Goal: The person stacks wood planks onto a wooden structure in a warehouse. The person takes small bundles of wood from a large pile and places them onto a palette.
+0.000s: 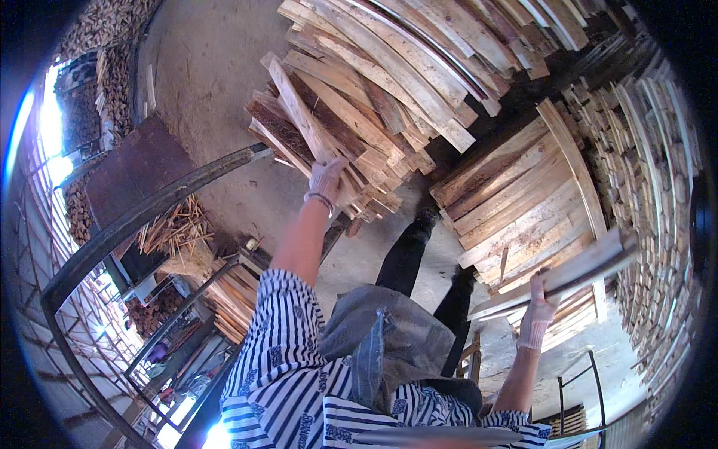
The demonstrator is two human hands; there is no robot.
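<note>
My left hand (pixel 327 179), in a pale knit glove, is closed round the near end of a light wooden plank (pixel 298 112). That plank lies on top of a stack of rough boards (pixel 351 112) ahead of me, some with dark bark edges. Out to the right, my right hand (pixel 537 308), gloved too, grips a long board (pixel 580 269) and holds it raised and slanting up to the right. Below that board lies a low pile of planks set side by side (pixel 516 198).
Tall stacks of boards (pixel 636 187) stand along the right side. A black metal frame (pixel 149 198) curves across the left, near a heap of thin offcuts (pixel 176 228). A rusty brown sheet (pixel 138 168) lies on the concrete floor (pixel 198 67). More boards (pixel 419 45) are piled at the far side.
</note>
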